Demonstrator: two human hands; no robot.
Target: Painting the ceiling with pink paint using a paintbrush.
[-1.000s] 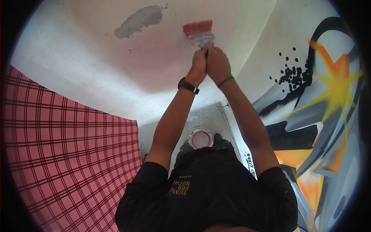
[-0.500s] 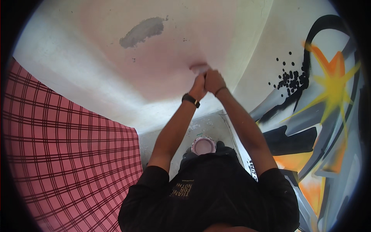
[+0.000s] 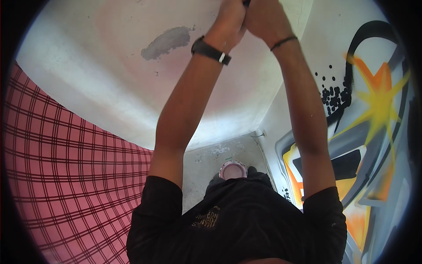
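Note:
Side by side at the top edge, my left hand (image 3: 230, 22) and my right hand (image 3: 267, 20) are both closed around the handle of a paint roller (image 3: 246, 2). Only a dark bit of that handle shows between them; the roller's head is out of view. Behind the hands rises a whitish wall (image 3: 132, 83) with a faint pink tint over its middle. A rough grey bare patch (image 3: 167, 42) lies on it, left of my left wrist. Below, on the floor between my feet, stands a round bucket (image 3: 233, 163) of pale pink paint, its rim smeared.
A pink cloth with dark checks (image 3: 79, 163) hangs along the left. On the right, a side wall (image 3: 378, 101) carries black, grey, orange and yellow graffiti. The grey concrete floor (image 3: 198, 165) has pale paint spots.
Both hands have moved up together along the wall, with the arms stretched higher. The pale pink roller head, visible before, has left the picture.

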